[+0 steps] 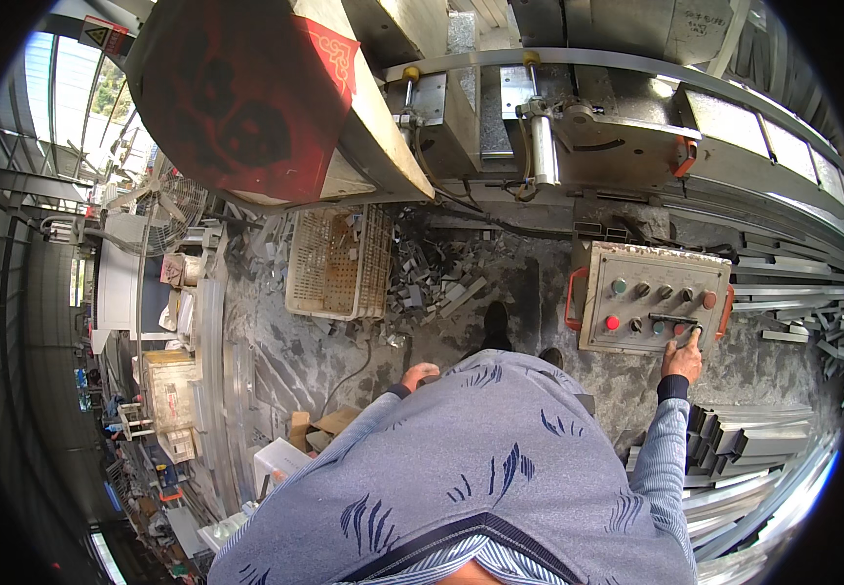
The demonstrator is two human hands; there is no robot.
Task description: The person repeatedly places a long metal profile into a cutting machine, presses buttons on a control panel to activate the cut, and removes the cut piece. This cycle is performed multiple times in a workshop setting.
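The right hand [681, 361] is stretched to the grey control panel [652, 295] at two o'clock, its fingers pressed on the panel's lower edge; their curl cannot be told. The left hand [419, 374] is half hidden behind the shirt, its fingers unseen. A crate [336, 261] lies at eleven.

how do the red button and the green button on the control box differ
The red button sits in the lower row of the control box; the green button sits in the upper row, just above it. Red looks bright and glossy; green looks dull. The right hand touches neither, resting at the box's lower right. Both are round and lie at the left end.
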